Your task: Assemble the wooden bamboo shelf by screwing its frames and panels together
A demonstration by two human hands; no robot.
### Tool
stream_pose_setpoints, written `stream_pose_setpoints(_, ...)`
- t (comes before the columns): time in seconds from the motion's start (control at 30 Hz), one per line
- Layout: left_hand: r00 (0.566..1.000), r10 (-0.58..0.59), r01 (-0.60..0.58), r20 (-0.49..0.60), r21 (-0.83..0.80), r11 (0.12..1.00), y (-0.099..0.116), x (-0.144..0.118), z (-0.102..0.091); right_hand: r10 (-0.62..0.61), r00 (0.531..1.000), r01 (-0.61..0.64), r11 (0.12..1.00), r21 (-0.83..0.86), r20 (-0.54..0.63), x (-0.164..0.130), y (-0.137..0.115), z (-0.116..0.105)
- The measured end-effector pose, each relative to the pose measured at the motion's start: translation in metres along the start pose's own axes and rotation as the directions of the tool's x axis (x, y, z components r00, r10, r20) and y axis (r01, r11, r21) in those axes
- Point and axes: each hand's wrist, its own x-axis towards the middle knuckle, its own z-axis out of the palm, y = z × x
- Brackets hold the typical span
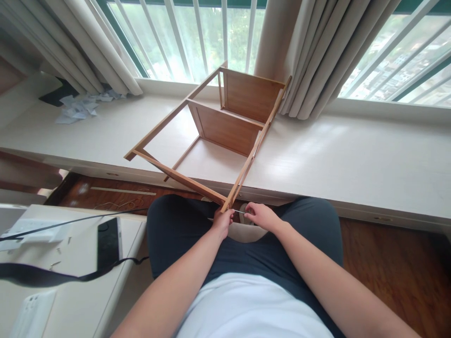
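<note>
Wooden shelf frame [225,126] is lying tipped on the white counter [352,159], left hand [222,220] gripping its near corner while right hand [260,216] pinches a thin metal tool [239,211] right beside it.

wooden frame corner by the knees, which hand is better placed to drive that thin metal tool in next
Right, probably. The right hand already pinches the thin metal tool, aimed at the wooden frame corner, while the left hand grips that corner.

Phone [108,242]: left of the hands, on a white table [81,300].
Paper scraps [79,107]: far up-left, on the sill.
</note>
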Motion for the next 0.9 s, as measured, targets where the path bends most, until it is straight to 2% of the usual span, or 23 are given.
stream_pose_setpoints(0.17,1.000,-0.001,0.001,-0.011,-0.009,1.000,-0.001,0.002,0.001,-0.057,0.998,0.059,0.993,0.102,-0.022,-0.008,0.008,-0.004)
stream_pose_setpoints(0.37,1.000,-0.001,0.001,-0.011,0.003,1.000,0.000,0.000,-0.001,-0.145,0.989,0.147,0.988,0.054,-0.044,0.001,0.003,0.003)
stream_pose_setpoints(0.9,0.999,-0.016,0.016,-0.031,0.016,1.000,0.005,-0.005,0.001,-0.171,0.985,0.164,0.971,0.176,0.027,0.007,0.011,0.007)
